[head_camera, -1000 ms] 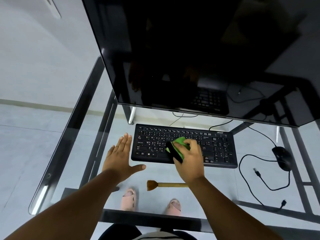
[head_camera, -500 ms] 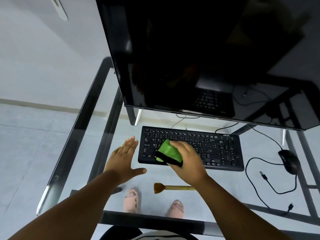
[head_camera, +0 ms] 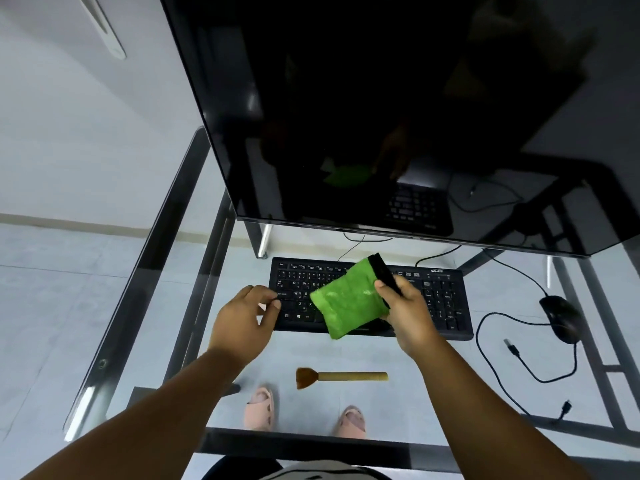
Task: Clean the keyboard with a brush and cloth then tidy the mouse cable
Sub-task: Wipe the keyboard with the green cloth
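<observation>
The green cloth (head_camera: 348, 299) looks light and limp; its stiffer black cuff is probably the best hold. The right hand (head_camera: 407, 311) pinches it there, while the left hand (head_camera: 242, 323) hangs loosely curled, holding nothing.

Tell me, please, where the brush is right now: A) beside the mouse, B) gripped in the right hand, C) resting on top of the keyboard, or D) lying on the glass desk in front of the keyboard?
D: the brush lies untouched on the glass desk nearer the person than the keyboard, while the right hand holds the green cloth.
</observation>
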Tool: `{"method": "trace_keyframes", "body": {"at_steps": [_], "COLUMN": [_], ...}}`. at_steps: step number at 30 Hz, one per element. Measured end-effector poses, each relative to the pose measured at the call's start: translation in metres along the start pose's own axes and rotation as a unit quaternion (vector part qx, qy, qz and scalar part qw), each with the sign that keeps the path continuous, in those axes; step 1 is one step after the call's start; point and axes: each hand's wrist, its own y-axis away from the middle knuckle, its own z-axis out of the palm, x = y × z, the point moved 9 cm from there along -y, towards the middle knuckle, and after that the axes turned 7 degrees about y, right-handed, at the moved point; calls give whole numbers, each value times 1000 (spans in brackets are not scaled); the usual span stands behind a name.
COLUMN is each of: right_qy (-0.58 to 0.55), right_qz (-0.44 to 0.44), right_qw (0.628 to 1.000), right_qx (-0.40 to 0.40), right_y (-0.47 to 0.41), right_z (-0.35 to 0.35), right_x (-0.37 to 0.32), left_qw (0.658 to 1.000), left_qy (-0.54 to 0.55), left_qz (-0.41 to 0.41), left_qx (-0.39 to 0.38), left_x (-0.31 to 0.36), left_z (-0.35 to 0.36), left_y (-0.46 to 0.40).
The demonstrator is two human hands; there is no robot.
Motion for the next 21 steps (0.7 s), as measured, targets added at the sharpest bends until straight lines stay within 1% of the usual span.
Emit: {"method": "trace_keyframes", "body": {"at_steps": [3,4,5,6,7,8,10,12,13,14,15,17,21], "right_qy": [-127,-151,-170,-187,-203,-218,-243,-258,-263,-267,-271,-265,-243], "right_qz": [28,28,28,24,21,17,8,3,1,-1,-4,-6,-5], "right_qw": [991,988,984,981,978,974,967,962,960,959,957,958,959], "right_qx": [-20,-27,-35,-41,-47,-53,-72,-89,-94,-98,-101,-111,-145], "right_y": [5,6,8,10,12,14,18,22,23,24,25,27,33], "right_z": [0,0,1,0,2,1,1,-2,-5,-8,-11,-17,-20], "right_x": [-12,-16,-20,-24,-28,-31,-36,-39,-39,-39,-38,-36,-30], "left_qw": [998,992,980,958,925,886,808,736,700,667,642,619,584], "left_qy": [55,98,160,231,301,364,459,535,572,605,631,662,692], "left_qz": [-38,-66,-104,-154,-211,-265,-341,-389,-408,-421,-425,-418,-425], "left_qx": [-15,-33,-54,-77,-98,-116,-142,-141,-129,-109,-90,-62,-8], "left_x": [14,19,24,32,38,46,62,72,75,76,79,88,101], "left_z": [18,28,38,52,65,79,100,112,115,117,117,117,120], "left_y": [7,11,16,21,26,32,39,42,42,41,39,36,36]}}
